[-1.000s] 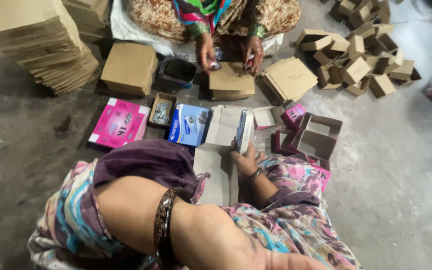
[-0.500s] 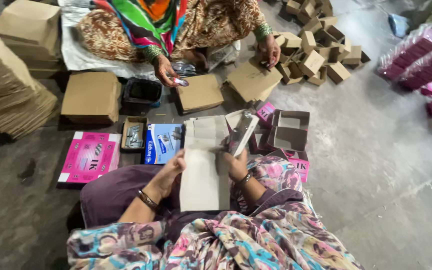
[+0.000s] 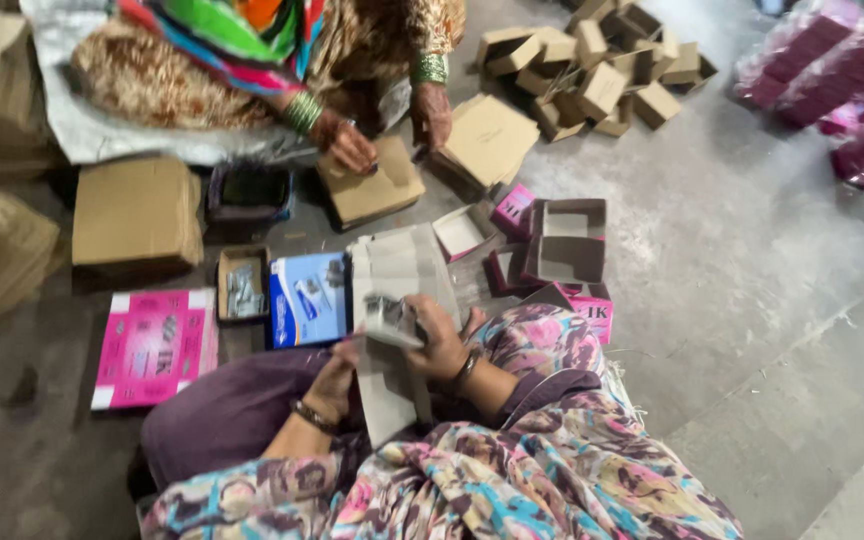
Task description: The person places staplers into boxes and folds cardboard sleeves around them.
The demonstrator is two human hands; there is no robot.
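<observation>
**Both hands on grey card sheet over lap**

Person seated on concrete floor (image 3: 752,300). Left hand (image 3: 334,378) holds the near-left edge of a flat grey card sheet (image 3: 392,390); right hand (image 3: 439,340) presses a small packet (image 3: 388,318) against the sheet's far part. A stack of grey sheets (image 3: 400,262) lies just beyond. Left of it: blue box (image 3: 309,298), small open carton (image 3: 242,283), pink box (image 3: 155,345). Right: open pink-sided trays (image 3: 562,245). Far side, a co-worker's hands (image 3: 350,150) rest on brown cardboard (image 3: 370,185).

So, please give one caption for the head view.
Seated person's left hand and right hand hold a flat grey card beside pink boxes.
</observation>
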